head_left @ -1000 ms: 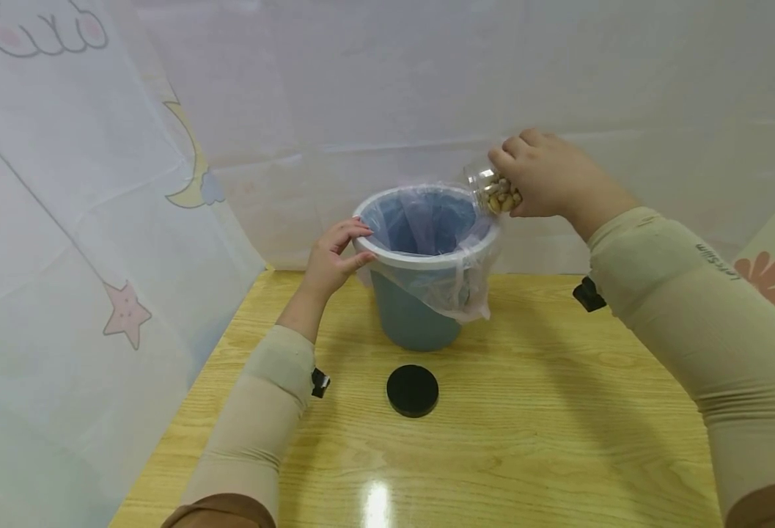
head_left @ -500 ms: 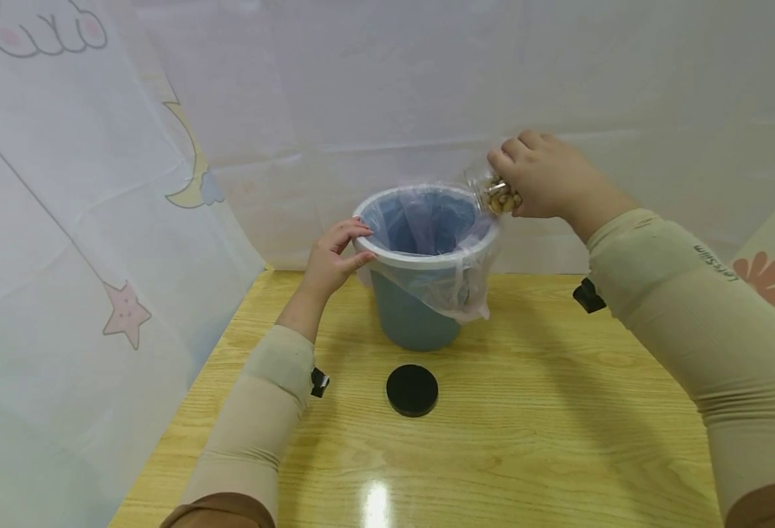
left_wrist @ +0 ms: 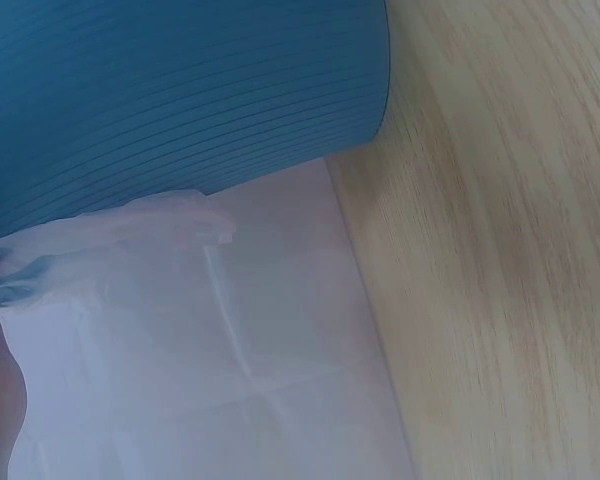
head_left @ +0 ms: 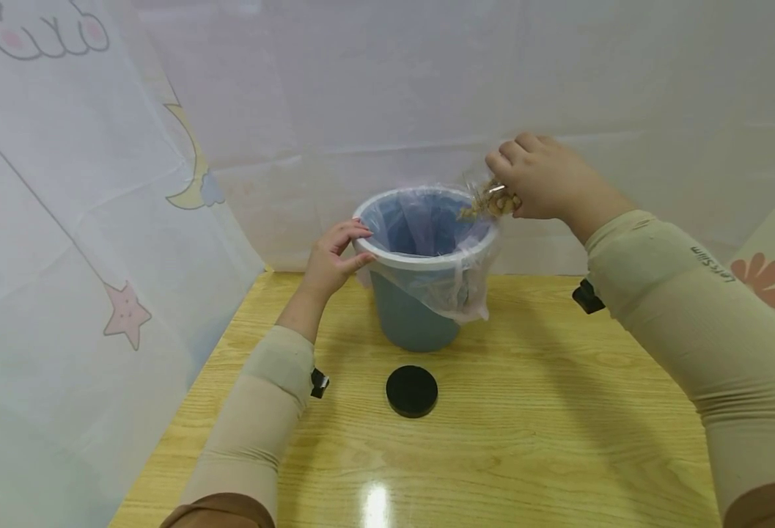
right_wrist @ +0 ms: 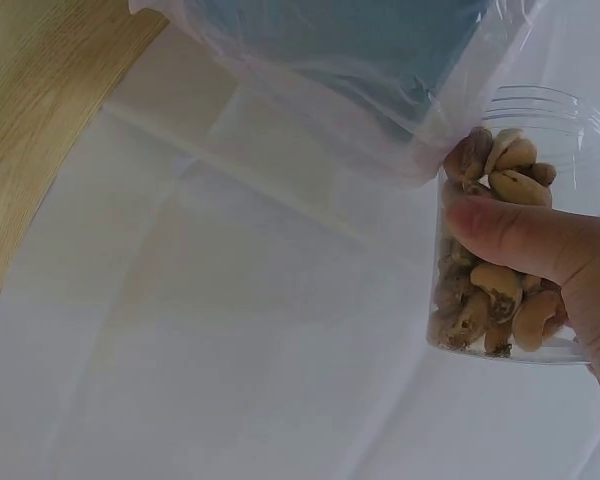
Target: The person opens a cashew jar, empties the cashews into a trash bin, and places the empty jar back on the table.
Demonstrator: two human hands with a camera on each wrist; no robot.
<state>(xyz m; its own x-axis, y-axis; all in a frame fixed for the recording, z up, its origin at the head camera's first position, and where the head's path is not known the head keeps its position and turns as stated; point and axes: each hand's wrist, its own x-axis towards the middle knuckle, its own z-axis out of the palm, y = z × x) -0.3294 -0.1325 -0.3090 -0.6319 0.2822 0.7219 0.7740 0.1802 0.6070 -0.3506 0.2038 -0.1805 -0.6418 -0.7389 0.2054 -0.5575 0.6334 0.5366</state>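
A blue trash can (head_left: 413, 308) with a white rim stands on the table, lined with a thin pinkish plastic bag (head_left: 456, 293) folded over its edge. My left hand (head_left: 333, 257) grips the rim on the left side. In my right hand (head_left: 545, 180) is a clear jar (right_wrist: 440, 310), held tilted with its mouth at the can's right rim. Cashews (right_wrist: 500, 290), some with dark patches, fill part of the jar in the right wrist view. In the head view, several cashews lie at the jar's mouth, over the can's opening.
A round black lid (head_left: 412, 391) lies on the wooden table (head_left: 526, 440) in front of the can. White printed cloth (head_left: 387, 88) hangs close behind the can, and more cloth hangs at the left.
My right hand has tipped the jar further down, and cashews have slid to its mouth over the can. The left hand stays on the rim.
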